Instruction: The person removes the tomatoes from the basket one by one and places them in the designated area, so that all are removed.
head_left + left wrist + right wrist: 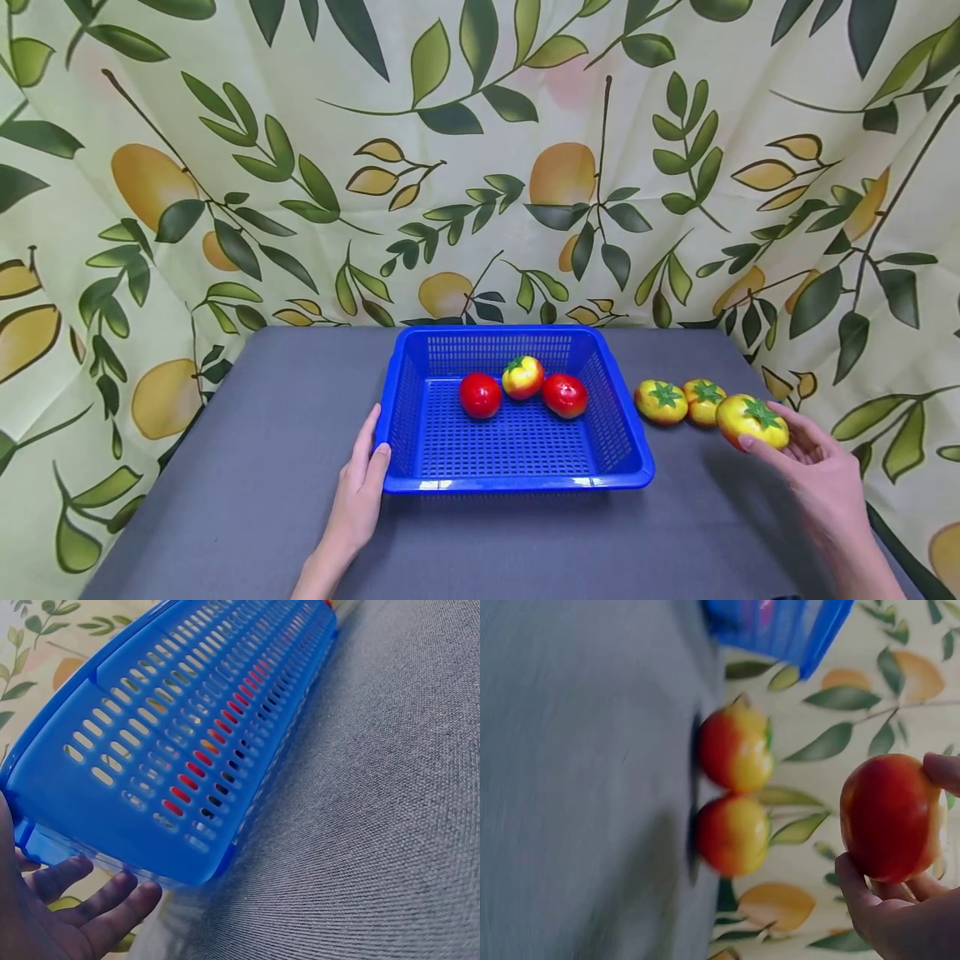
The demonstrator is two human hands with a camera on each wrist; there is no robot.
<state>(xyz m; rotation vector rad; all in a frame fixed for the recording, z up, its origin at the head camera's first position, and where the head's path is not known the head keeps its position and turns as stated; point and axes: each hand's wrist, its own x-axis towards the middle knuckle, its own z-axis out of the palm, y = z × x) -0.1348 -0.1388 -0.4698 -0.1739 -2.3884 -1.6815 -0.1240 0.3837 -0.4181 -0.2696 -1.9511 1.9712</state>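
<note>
Leaf-patterned cloth (495, 142) hangs behind a grey counter (300, 392). The right grip (828, 483) pinches a yellow-red fruit (750, 421); the left grip (356, 496), spread, touches a blue basket (517, 483)

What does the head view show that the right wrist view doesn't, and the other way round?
Only the head view: the left hand at the blue basket, three fruits plainly visible inside, and the full leafy top of the held persimmon-like fruit.

Only the right wrist view: that fruit's broad red underside, mostly hidden from the head camera.

Both: the right hand holding it, two yellow-red fruits on the gray table, the leaf-print cloth, and the basket, though only partly at the wrist.
</note>
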